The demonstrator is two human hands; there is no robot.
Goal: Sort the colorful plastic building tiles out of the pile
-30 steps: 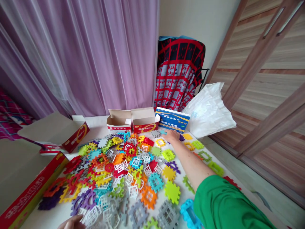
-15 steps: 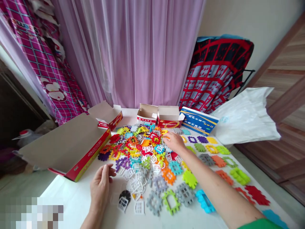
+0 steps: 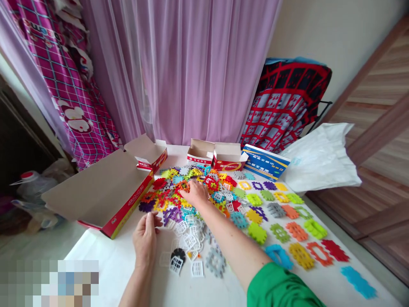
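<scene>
My right hand (image 3: pixel 195 192) reaches into the middle of a heap of colourful plastic interlocking building pieces (image 3: pixel 174 177), its fingers bent down and pinched at the far side of the hand. An orange piece (image 3: pixel 182 186) lies right at the fingertips; what the fingers grip is hidden. My left hand (image 3: pixel 147 234) rests on the table by the heap's near left edge, fingers loosely curled and slightly apart, holding nothing. White lattice window pieces (image 3: pixel 190 242) lie just right of it, with a black round piece (image 3: pixel 178 256) and a grey square piece (image 3: pixel 215 262) nearer me.
Sorted pieces lie in rows at the right, including a yellow one (image 3: pixel 301 256) and a long blue one (image 3: pixel 358 281). A large open red box (image 3: pixel 128 207) stands left. Small red boxes (image 3: pixel 230 162), a blue box (image 3: pixel 266 162) and a white bag (image 3: pixel 319 157) line the back.
My right hand has moved left, from the heap's right side to its middle. My left hand stays in about the same place on the table. The view has shifted slightly.
</scene>
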